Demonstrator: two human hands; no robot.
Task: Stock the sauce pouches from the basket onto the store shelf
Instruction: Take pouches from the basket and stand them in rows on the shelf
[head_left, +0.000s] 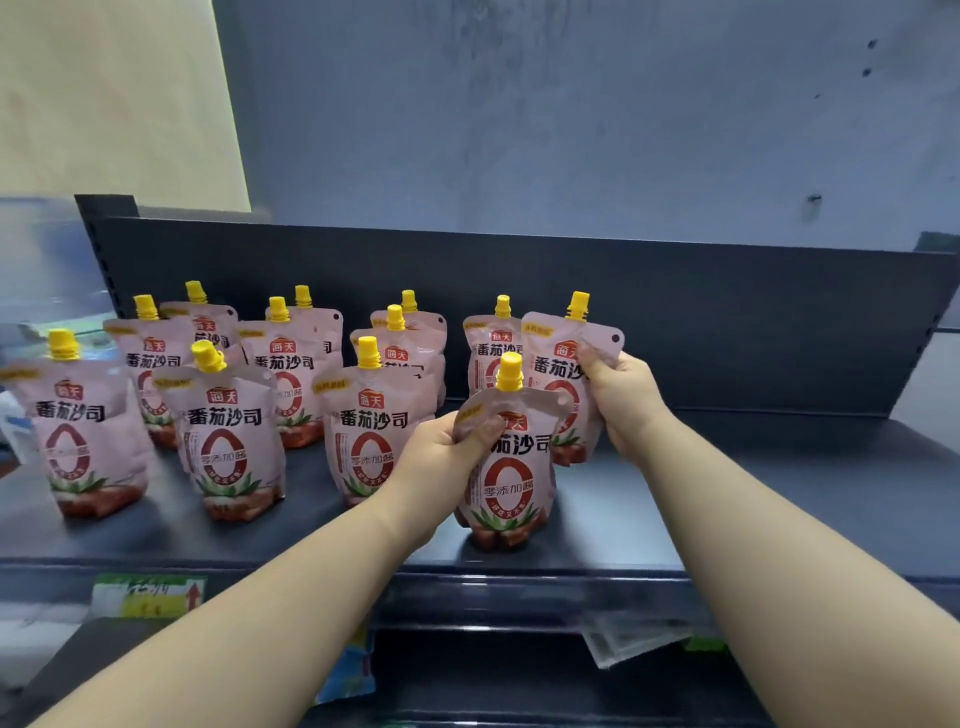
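Note:
Several pink sauce pouches with yellow caps stand in rows on the dark store shelf (727, 493). My left hand (447, 457) grips the upper left side of a front pouch (511, 478) that stands upright near the shelf's front edge. My right hand (623, 400) pinches the upper right corner of another pouch (558, 379) standing just behind it. A third pouch (488, 353) stands behind at the left of that one. The basket is out of view.
The shelf's dark back panel (675, 312) rises behind the pouches. To the right of my hands the shelf surface is bare. A green and yellow price label (148, 595) hangs on the front rail, with packets on the lower shelf (634, 642).

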